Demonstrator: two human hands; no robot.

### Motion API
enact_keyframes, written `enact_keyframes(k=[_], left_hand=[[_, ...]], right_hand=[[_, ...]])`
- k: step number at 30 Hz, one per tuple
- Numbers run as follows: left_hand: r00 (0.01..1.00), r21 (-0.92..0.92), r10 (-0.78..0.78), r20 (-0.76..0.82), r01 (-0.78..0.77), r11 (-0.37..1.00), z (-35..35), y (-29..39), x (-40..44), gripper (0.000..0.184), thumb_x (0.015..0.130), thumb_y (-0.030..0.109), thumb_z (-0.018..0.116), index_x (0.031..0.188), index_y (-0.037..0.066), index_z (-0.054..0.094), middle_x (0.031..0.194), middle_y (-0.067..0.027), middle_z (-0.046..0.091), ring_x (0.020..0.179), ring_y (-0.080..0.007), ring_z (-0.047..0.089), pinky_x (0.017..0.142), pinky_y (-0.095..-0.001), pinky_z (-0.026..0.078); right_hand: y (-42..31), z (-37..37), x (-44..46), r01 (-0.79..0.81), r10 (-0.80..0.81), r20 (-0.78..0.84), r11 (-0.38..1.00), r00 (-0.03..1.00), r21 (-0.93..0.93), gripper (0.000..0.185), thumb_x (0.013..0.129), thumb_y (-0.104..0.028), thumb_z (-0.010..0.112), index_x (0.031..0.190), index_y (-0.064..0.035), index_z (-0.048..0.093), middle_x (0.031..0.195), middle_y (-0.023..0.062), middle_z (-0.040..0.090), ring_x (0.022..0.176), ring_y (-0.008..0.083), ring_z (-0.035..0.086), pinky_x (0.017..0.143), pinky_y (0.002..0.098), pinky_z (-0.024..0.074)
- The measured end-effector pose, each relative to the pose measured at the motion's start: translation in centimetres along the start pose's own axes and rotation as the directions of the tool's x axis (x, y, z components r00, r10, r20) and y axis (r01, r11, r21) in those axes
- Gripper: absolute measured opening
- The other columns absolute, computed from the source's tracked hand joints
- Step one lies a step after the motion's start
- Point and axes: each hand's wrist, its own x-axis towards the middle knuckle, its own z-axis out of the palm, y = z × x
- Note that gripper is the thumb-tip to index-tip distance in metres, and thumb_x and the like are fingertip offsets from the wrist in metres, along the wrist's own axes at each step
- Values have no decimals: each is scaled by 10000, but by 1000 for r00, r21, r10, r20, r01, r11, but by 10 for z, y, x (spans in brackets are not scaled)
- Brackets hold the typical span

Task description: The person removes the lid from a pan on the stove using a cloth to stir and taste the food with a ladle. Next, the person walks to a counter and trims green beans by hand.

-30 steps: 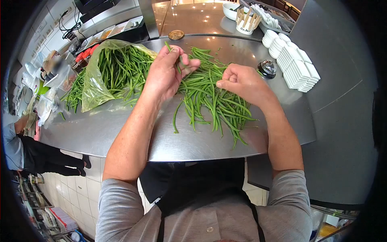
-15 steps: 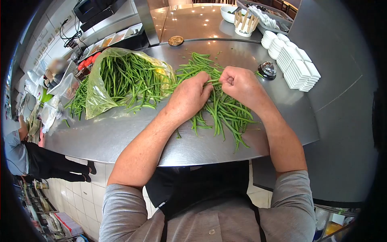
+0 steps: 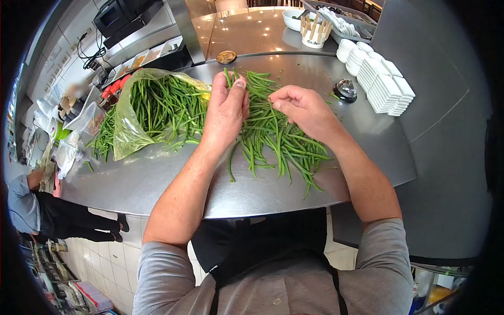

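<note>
A loose pile of green beans (image 3: 283, 144) lies on the steel counter (image 3: 173, 181). My left hand (image 3: 227, 110) is closed around green beans (image 3: 229, 77), whose ends stick out above the thumb. It is at the pile's left edge. Over the pile's upper right, my right hand (image 3: 299, 107) has its thumb and forefinger pinched together; what is between the tips is too small to make out. Left of my hands, an open clear yellowish bag (image 3: 125, 137) lies on its side, full of green beans (image 3: 160, 102), some spilling from it.
A call bell (image 3: 345, 91) and stacked white dishes (image 3: 380, 81) stand at the right. Behind are a small round dish (image 3: 226, 56), a white cup of sticks (image 3: 316, 34) and a white bowl (image 3: 294, 20). Another person (image 3: 58, 210) stands at the far left.
Half a second ago my hands were close together over the pile with a bean between them. My left hand has moved left and turned upright; my right hand has shifted slightly left.
</note>
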Motion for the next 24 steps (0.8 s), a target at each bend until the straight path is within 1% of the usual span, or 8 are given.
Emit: enact_keyframes(k=[3,6,9,15,18,21,22,24], left_hand=[[1000,11,-21,21,20,1000,4,-2,-1,135,1150,247,522,1165,117,487,805,2,490,600,-81,411,531,-256,346],[997,-6,-31,77,32,999,5,-7,-2,137,1150,246,524,1186,119,486,811,-3,495,605,-90,418,541,-263,357],[990,-56,-45,137,53,997,9,-9,-7,130,1150,237,522,1201,125,483,827,-10,503,625,-102,435,566,-274,378],[981,-202,-47,191,86,976,13,-15,-9,93,1150,207,516,1202,137,483,855,-23,521,678,-121,470,612,-286,413],[965,-330,-107,238,184,926,10,-17,-7,77,1148,200,515,1188,139,493,867,-28,534,701,-126,491,619,-287,421],[962,-308,-154,224,220,926,0,-14,-1,73,1149,192,504,1172,123,502,895,-41,562,737,-146,540,631,-301,445],[976,-266,-143,165,183,946,-4,-12,3,78,1150,188,497,1168,113,504,910,-49,577,755,-159,568,637,-313,464],[990,-218,-137,18,138,966,-5,-2,9,127,1154,193,460,1161,73,500,968,-85,633,835,-220,665,714,-383,572]], right_hand=[[3,0,1,84,-84,-39,996,996,-11,236,1056,-133,659,1240,13,687,1001,-41,671,783,17,551,690,208,469],[-1,-2,-1,111,-111,-35,994,993,-9,206,1013,-135,681,1119,40,707,999,48,721,838,89,632,764,280,531],[-2,-3,-1,108,-123,-77,979,989,-175,166,972,-119,693,1026,38,707,901,46,703,800,90,613,742,286,523],[18,-10,7,137,-153,-70,971,986,-194,157,972,-133,682,1017,15,707,791,8,659,741,79,590,675,276,503],[6,-19,7,-105,138,-93,948,986,299,80,1023,-99,667,1079,-42,658,810,-60,573,693,22,512,615,201,439],[2,-29,8,-115,136,-147,983,980,141,132,1005,-128,698,1101,-61,638,826,-52,554,735,35,541,679,199,468],[17,-23,11,81,-83,-117,997,990,-18,169,961,-157,740,1067,-47,667,881,3,587,802,102,597,735,266,505],[19,-17,6,218,-220,40,892,975,-397,175,933,-164,759,1039,-41,693,927,41,602,854,162,624,776,316,518]])
